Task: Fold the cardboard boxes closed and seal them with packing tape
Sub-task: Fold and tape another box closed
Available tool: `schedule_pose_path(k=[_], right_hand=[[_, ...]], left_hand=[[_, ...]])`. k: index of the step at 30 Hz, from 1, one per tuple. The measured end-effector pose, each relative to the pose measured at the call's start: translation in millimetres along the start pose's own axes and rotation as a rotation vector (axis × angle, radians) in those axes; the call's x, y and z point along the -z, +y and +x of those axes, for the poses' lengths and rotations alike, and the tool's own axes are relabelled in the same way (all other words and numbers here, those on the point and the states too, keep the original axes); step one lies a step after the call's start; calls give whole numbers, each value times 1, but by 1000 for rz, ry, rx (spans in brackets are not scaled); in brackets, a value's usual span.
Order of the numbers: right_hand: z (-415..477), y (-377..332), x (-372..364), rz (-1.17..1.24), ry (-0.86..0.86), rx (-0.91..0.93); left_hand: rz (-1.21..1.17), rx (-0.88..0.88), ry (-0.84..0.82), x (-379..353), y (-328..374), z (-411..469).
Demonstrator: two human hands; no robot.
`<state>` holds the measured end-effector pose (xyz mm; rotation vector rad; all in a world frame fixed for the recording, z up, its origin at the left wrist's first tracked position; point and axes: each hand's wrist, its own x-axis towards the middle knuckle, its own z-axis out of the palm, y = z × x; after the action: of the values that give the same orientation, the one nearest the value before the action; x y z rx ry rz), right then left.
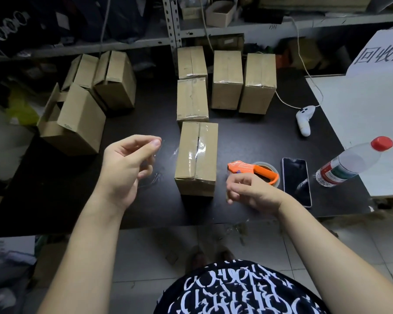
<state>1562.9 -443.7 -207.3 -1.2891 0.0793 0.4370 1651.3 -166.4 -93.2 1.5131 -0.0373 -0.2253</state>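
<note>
A person is standing at a black bench (159,211), both bare forearms reaching out over it. The left hand (127,168) is hovering above the bench left of the nearest brown cardboard box (196,155). Its grip is narrow, thumb and forefinger pinching a thin strip of clear packing tape (158,171) that is trailing crumpled below the fingers. The right hand (252,191) is hanging just in front of an orange tape dispenser with a clear roll (254,171). Its fingers are curling inward, and I cannot tell whether that grip is holding anything.

The nearest box is lying closed near the middle of the bench, with clear tape glinting along its top seam. Behind it four more taped cardboard boxes (227,80) are sitting in a cluster, close together. At the far left three untaped cardboard boxes (82,118) are standing bunched together, the closest one with its flaps open.

Right of the dispenser a black smartphone (296,181) is lying flat, screen up. Beside it a clear plastic bottle with a red cap (349,164) is lying across the edge of a white board (361,105). Further back a white handheld controller (304,118) is resting on the bench, its white cable running away towards the grey metal shelving (173,30).
</note>
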Motion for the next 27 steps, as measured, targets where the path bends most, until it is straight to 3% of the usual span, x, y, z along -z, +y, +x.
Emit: schedule_pose_path(k=[10, 27], right_hand=[[4, 10, 2, 160, 319, -81], [1, 15, 5, 631, 191, -190]], left_hand=[[-4, 141, 97, 9, -29, 2], [-38, 202, -8, 18, -30, 2]])
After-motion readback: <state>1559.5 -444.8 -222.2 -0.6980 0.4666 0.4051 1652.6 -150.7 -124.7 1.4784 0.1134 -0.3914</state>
